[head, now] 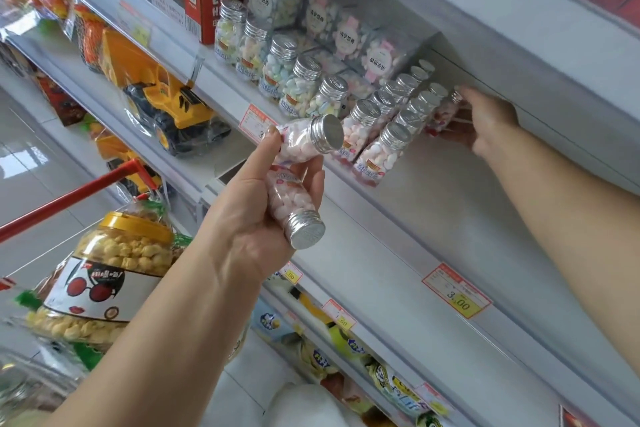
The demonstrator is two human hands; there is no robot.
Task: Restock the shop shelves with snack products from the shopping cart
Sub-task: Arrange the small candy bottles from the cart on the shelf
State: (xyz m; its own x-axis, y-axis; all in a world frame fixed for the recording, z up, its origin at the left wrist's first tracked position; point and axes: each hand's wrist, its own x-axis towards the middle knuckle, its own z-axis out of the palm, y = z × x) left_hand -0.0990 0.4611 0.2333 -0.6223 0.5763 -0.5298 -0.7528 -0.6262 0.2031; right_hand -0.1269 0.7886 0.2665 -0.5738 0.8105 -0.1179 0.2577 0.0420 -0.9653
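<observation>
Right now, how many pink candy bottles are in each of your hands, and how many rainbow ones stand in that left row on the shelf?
In the left hand, pink bottles: 2
In the right hand, pink bottle: 1
On the shelf, pastel bottles in the left row: 5
Total: 8

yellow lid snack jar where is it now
The snack jar sits tilted at lower left of the head view, under the cart's red rail, below the yellow toy digger.
</observation>
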